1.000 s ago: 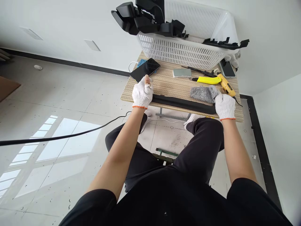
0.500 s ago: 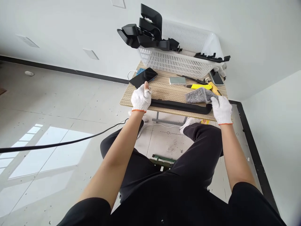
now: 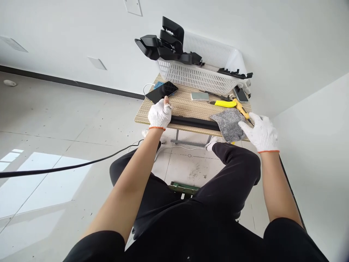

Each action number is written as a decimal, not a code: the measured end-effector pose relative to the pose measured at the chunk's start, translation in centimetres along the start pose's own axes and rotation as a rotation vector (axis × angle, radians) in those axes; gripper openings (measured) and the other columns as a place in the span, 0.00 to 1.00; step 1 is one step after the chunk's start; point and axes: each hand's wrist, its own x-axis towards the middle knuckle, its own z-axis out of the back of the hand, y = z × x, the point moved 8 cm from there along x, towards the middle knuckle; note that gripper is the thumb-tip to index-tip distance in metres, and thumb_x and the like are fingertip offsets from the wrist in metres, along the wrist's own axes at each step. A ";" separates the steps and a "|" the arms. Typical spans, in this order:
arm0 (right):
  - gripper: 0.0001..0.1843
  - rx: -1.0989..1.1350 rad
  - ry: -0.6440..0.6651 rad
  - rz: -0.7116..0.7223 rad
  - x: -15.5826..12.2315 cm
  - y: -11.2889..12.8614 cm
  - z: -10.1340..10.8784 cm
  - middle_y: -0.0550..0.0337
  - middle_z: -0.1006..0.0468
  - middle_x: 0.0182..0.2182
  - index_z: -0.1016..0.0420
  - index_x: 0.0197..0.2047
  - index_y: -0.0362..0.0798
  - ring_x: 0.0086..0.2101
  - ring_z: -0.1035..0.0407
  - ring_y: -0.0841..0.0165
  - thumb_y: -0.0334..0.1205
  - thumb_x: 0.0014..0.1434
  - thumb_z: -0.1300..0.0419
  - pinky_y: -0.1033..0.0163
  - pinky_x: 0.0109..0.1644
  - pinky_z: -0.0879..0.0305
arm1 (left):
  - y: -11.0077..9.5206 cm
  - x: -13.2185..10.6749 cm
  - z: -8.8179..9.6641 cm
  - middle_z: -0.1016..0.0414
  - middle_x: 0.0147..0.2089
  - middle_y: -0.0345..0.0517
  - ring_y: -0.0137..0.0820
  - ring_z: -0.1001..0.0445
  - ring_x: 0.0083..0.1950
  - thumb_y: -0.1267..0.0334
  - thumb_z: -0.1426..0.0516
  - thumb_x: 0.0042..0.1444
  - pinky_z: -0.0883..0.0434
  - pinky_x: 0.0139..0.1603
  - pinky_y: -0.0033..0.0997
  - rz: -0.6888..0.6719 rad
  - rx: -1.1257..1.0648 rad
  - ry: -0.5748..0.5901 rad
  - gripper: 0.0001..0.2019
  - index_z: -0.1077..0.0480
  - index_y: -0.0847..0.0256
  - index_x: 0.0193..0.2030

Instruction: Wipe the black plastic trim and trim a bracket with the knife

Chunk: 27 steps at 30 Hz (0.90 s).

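A long black strip lies along the near edge of the small wooden table. My left hand, in a white glove, is closed on the strip's left end. My right hand, also gloved, holds a grey cloth by its right edge, lifted over the strip's right end. The cloth hides that end of the strip.
A white slatted basket with several black plastic parts stands at the back of the table. A dark phone, a silver box, a yellow knife and a yellow tool lie behind the strip. A black cable crosses the floor at left.
My right hand let go of the strip's right end, took hold of the grey cloth and pulled it toward me over the strip. My left hand stayed on the strip.
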 end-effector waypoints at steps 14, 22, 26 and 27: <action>0.39 0.086 0.100 -0.129 5.6 1.4 -10.6 0.35 0.18 0.37 0.16 0.38 0.42 0.43 0.24 0.47 0.55 0.73 0.63 0.49 0.49 0.35 | 0.1 0.2 -0.1 0.25 0.27 0.49 0.43 0.23 0.36 0.41 0.62 0.72 0.31 0.43 0.40 0.032 0.038 0.013 0.32 0.25 0.54 0.33; 0.35 0.002 -0.015 0.128 3.7 3.7 -8.6 0.41 0.19 0.38 0.17 0.39 0.45 0.44 0.28 0.51 0.54 0.73 0.62 0.51 0.45 0.40 | 0.0 0.2 -0.1 0.25 0.27 0.49 0.43 0.24 0.36 0.42 0.61 0.72 0.32 0.42 0.39 0.033 0.050 0.019 0.32 0.25 0.54 0.31; 0.34 -0.071 0.044 0.415 1.3 7.6 -8.3 0.47 0.21 0.39 0.20 0.39 0.49 0.43 0.33 0.55 0.54 0.75 0.64 0.52 0.45 0.46 | -0.1 0.2 -0.1 0.23 0.30 0.50 0.43 0.23 0.38 0.42 0.60 0.72 0.33 0.42 0.39 0.027 0.062 0.011 0.31 0.25 0.54 0.31; 0.34 -0.081 0.059 0.467 0.9 8.6 -8.4 0.48 0.21 0.41 0.20 0.41 0.49 0.42 0.34 0.56 0.55 0.75 0.64 0.52 0.45 0.47 | -0.1 0.2 -0.1 0.23 0.30 0.50 0.43 0.23 0.38 0.42 0.59 0.72 0.33 0.42 0.39 0.022 0.064 0.012 0.30 0.25 0.54 0.30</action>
